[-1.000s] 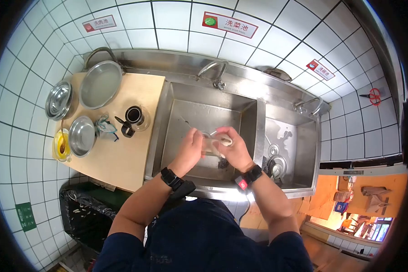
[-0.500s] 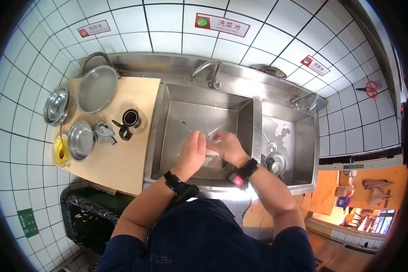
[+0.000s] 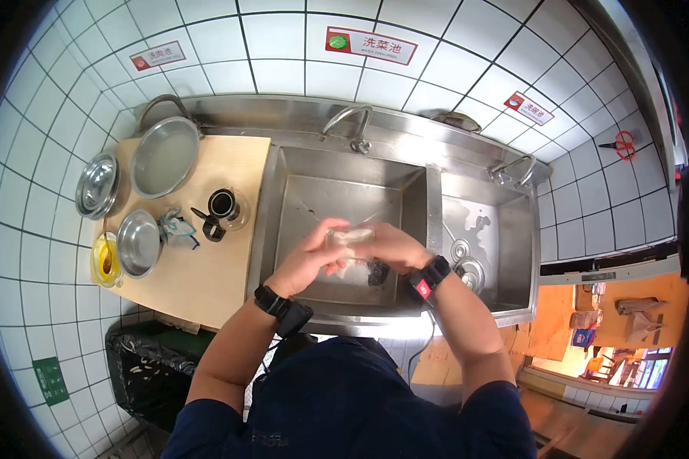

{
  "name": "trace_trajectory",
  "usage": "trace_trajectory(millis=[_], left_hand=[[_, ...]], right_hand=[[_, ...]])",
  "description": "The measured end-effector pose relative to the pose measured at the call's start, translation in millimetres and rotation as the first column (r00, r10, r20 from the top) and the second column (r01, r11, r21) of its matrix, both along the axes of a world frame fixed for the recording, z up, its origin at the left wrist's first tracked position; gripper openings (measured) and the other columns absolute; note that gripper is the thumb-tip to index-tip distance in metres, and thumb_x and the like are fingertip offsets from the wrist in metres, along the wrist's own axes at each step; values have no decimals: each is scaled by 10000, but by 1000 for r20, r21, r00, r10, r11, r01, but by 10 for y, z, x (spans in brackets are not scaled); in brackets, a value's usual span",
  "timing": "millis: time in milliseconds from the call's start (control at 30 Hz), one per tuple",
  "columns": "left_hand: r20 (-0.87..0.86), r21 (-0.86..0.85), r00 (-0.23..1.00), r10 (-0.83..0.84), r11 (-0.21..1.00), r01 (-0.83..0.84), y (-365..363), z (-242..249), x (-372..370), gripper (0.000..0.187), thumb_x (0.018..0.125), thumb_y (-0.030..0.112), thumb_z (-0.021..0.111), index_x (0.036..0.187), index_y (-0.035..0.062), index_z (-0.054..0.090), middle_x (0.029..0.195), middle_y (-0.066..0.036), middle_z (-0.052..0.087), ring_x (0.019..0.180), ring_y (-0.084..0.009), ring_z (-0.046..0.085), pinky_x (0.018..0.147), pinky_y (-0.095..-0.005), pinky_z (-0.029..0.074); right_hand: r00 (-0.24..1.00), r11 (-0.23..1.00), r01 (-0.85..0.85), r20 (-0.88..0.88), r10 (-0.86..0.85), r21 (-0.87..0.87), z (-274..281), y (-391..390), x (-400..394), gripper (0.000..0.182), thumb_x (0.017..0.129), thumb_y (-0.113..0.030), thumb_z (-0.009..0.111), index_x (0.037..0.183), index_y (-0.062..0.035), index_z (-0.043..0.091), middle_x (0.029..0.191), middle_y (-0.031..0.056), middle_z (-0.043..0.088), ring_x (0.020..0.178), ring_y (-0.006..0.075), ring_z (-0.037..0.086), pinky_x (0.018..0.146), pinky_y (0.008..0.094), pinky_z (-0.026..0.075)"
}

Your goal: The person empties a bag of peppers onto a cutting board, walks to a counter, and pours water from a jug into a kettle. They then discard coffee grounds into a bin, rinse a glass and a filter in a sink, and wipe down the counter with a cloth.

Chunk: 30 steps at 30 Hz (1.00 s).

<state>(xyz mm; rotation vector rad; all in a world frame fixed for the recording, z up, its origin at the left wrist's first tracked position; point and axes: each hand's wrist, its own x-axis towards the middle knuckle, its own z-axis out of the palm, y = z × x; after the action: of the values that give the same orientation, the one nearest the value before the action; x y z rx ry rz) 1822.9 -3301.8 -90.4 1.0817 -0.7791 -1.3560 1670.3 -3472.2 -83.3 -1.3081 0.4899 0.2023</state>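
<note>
Object [image 3: 351, 236], translucent, was gripped between left hand [image 3: 308, 257] and right hand [image 3: 396, 247], fingers bent around it, over larger sink basin [image 3: 337, 195].

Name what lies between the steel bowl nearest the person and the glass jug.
A crumpled pale bundle with blue edging, beside the bowl, then a black piece by the jug; the head view shows this.

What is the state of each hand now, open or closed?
Left hand: at the clear container; grip cannot be told.
Right hand: closed, holding the clear container.
</note>
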Motion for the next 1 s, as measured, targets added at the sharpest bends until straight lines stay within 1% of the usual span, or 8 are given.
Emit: trace_trajectory(millis=[100,233,367,533,600,667,867,1000], left_hand=[[482,-216,868,124,976,-19,-19,-64,-88,379,1060,203,518,1393,63,405,1116,-69,572,772,-103,547,635,-236,433],[520,-279,832,196,959,-51,-7,-3,-126,360,1070,241,510,1364,56,415,971,-62,597,723,-90,554,597,-211,419],[-16,244,1000,-13,970,17,-10,78,-41,370,1089,344,446,1326,59,436,728,-28,565,596,-86,524,526,-203,398],[-66,458,996,-55,886,79,-21,139,-5,433,1099,416,377,1355,71,430,734,-23,563,590,-84,503,524,-212,393],[115,-16,976,184,983,-183,-1,13,-124,431,1102,406,383,1382,80,418,781,-16,551,631,-81,505,550,-210,397],[237,-78,956,172,984,-158,31,-55,-185,440,1101,416,381,1390,85,414,795,-12,543,646,-79,503,559,-211,399],[-3,270,995,-101,958,98,52,-10,-56,410,1095,372,434,1391,89,414,784,-1,515,637,-77,481,555,-221,387],[108,386,990,-95,921,46,20,121,-59,372,1091,326,469,1367,80,424,805,-10,518,625,-75,457,543,-216,370]], right_hand=[[995,999,41,-93,-44,-33,-71,34,-6,560,848,-322,821,1252,-9,593,1053,58,673,889,120,620,708,270,511],[987,899,156,98,-127,-409,-53,113,-24,450,819,-258,841,1132,-12,631,983,83,695,813,155,654,667,303,529],[869,339,384,460,180,-859,147,155,77,341,792,-95,814,1071,-18,634,975,168,692,802,244,690,701,341,544],[954,536,207,291,76,-818,103,229,-30,297,801,-69,795,1051,-32,638,927,174,686,831,290,691,732,351,537],[987,671,137,158,-30,-729,41,239,-55,301,815,-86,793,1071,-45,640,923,157,685,851,295,684,746,361,531],[976,866,217,108,-189,-450,30,241,-52,300,813,-94,798,1065,-43,644,918,163,683,845,297,689,726,369,531],[906,371,298,383,180,-880,83,216,-76,288,811,-88,792,1049,-17,645,909,157,692,830,291,689,735,364,536],[943,432,249,319,97,-867,73,267,-117,290,785,-52,773,1035,-11,631,899,175,683,821,337,690,720,385,537]])
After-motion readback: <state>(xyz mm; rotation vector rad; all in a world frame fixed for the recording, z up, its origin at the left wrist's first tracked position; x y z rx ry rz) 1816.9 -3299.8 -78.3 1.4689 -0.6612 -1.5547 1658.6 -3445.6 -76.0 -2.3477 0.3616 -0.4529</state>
